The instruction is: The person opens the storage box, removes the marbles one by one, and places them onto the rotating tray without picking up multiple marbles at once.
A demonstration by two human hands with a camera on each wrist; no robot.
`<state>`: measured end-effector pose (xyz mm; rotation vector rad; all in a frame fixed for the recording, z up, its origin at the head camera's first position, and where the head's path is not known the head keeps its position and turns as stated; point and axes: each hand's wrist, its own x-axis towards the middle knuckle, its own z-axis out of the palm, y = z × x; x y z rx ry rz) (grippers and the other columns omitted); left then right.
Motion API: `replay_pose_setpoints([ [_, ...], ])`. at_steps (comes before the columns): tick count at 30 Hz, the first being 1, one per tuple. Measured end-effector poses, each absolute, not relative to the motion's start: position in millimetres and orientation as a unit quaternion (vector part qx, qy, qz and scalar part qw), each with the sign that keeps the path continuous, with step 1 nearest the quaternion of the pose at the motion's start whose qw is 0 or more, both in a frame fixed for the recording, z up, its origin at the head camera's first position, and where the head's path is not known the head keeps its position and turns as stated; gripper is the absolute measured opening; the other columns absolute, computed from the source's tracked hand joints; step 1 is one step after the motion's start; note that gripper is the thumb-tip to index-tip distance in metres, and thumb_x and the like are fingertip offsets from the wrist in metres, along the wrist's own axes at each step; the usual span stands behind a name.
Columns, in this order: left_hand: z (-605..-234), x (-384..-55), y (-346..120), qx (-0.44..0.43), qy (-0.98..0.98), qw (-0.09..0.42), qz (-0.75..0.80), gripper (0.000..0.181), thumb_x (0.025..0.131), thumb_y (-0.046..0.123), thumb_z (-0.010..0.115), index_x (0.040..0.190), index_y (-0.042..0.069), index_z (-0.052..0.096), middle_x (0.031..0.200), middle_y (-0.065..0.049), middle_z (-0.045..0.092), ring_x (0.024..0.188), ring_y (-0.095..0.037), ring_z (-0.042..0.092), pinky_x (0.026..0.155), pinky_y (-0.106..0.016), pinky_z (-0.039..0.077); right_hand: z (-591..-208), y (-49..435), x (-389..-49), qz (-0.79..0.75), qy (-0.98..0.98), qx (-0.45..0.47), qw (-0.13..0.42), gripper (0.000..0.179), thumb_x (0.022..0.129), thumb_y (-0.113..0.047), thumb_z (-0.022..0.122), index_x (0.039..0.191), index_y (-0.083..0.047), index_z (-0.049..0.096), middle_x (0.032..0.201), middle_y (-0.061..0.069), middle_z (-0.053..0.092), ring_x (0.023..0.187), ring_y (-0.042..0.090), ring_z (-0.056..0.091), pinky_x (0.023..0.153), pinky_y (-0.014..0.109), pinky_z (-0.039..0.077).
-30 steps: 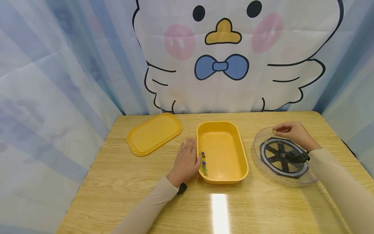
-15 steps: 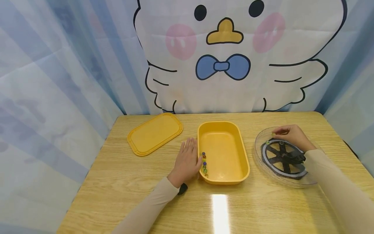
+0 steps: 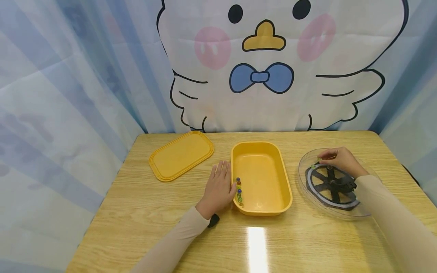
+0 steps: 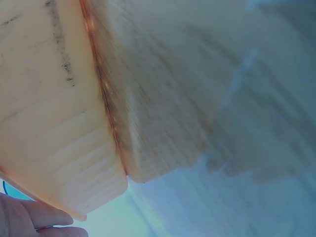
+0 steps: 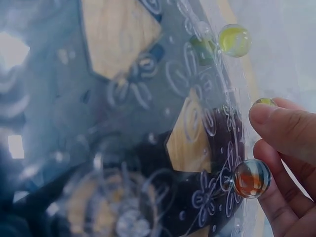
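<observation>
In the head view, my right hand (image 3: 339, 161) is over the far left part of a clear, patterned round dish (image 3: 304, 189). Thumb and fingertips pinch a yellow-green marble (image 5: 265, 101) close above the dish surface. A yellow marble (image 5: 234, 40) and an orange-and-clear marble (image 5: 252, 178) lie on the dish on either side of it. My left hand (image 3: 218, 185) rests along the left side of a yellow bin (image 3: 286, 178), fingers straight and thumb over the rim. Several coloured marbles (image 3: 239, 191) line the bin's left inner edge.
A flat yellow lid (image 3: 181, 156) lies at the back left of the wooden table (image 3: 143, 220). Under or in the clear dish shows a black spoked wheel shape (image 3: 331, 185). A printed curtain (image 3: 259, 106) hangs behind the table's far edge.
My right hand has lowered slightly with the marble, bringing it nearer the dish surface. The left hand stays on the bin. The head view has shifted a little.
</observation>
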<state>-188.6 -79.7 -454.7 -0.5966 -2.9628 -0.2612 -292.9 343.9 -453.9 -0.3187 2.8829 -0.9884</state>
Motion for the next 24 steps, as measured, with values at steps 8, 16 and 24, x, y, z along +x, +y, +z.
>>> replay_pose_setpoints([
  [8,-453.8,-187.8,-79.5,-0.198,-0.974,0.056,-0.091,0.062,0.097,0.031,0.042,0.146,-0.005,0.027,0.152,-0.021,0.029,0.144,-0.032,0.022,0.118,-0.046,0.017,-455.5,343.1,-292.6,-0.308,0.944,-0.112,0.036,0.025,0.082,-0.010,0.070,0.103,0.003,0.070,0.096,0.021,0.070,0.069,-0.013,0.053,0.062,0.019,0.050],
  [16,-453.0,-187.2,-79.5,-0.197,-0.974,0.051,-0.094,0.062,0.098,0.031,0.041,0.146,-0.005,0.026,0.152,-0.021,0.028,0.144,-0.032,0.021,0.118,-0.046,0.017,-455.0,343.7,-292.2,-0.299,0.946,-0.117,0.039,0.025,0.082,-0.010,0.069,0.104,0.002,0.070,0.098,0.021,0.070,0.070,-0.013,0.053,0.065,0.023,0.053],
  [24,-452.6,-187.0,-79.3,-0.199,-0.974,0.057,-0.093,0.062,0.097,0.031,0.042,0.146,-0.005,0.027,0.151,-0.021,0.030,0.144,-0.032,0.022,0.118,-0.046,0.017,-452.9,342.9,-291.1,-0.301,0.945,-0.120,0.043,0.026,0.082,-0.010,0.069,0.104,0.003,0.069,0.099,0.023,0.069,0.071,-0.011,0.054,0.064,0.022,0.052],
])
